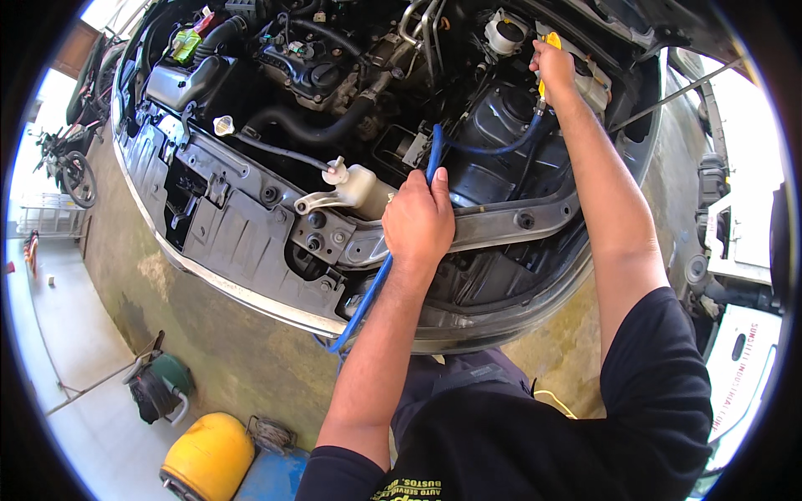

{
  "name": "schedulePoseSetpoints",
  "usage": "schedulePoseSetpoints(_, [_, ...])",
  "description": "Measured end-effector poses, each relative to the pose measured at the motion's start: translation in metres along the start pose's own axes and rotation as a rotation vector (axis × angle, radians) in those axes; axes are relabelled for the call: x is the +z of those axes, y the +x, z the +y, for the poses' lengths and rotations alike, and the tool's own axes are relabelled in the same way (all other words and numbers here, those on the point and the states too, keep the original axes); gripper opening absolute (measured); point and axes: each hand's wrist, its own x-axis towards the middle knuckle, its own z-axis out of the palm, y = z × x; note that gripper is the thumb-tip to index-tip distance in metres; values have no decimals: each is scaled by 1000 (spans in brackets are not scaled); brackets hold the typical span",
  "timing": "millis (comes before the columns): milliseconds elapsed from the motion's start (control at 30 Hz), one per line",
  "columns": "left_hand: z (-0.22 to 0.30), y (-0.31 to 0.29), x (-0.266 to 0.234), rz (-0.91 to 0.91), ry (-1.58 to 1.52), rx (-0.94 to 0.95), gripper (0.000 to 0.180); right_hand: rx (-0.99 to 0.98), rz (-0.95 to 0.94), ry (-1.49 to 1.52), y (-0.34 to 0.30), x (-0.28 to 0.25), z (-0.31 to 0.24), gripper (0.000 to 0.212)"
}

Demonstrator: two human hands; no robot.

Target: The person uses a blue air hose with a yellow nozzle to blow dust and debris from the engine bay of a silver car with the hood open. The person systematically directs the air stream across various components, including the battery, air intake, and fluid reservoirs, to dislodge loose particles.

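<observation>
My right hand [555,71] is closed around a yellow air blow gun [551,39] at the far right of an open engine bay. A blue air hose [501,151] runs from the gun's lower end and loops back over the bay. Nearer the front, my left hand [418,215] grips the same hose above the front crossmember [484,227]. Below that hand, the hose hangs over the front edge of the car. Beside my left hand sits a whitish plastic reservoir [361,185]. A white-capped fluid reservoir [505,35] stands left of the blow gun.
The engine [313,71] and a black radiator hose [322,134] fill the bay's middle. A thin prop rod [681,93] slants at the right. On the floor behind me are a yellow drum [209,451] and a green machine [171,376]. A motorcycle [77,177] stands far left.
</observation>
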Motion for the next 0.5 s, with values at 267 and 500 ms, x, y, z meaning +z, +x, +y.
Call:
schedulePoseSetpoints(267, [-3, 0, 0, 5, 4, 1, 47, -126, 14, 96, -8, 13, -1, 24])
schedulePoseSetpoints(500, [-1, 0, 0, -3, 6, 0, 47, -172, 53, -28, -13, 5, 11, 26])
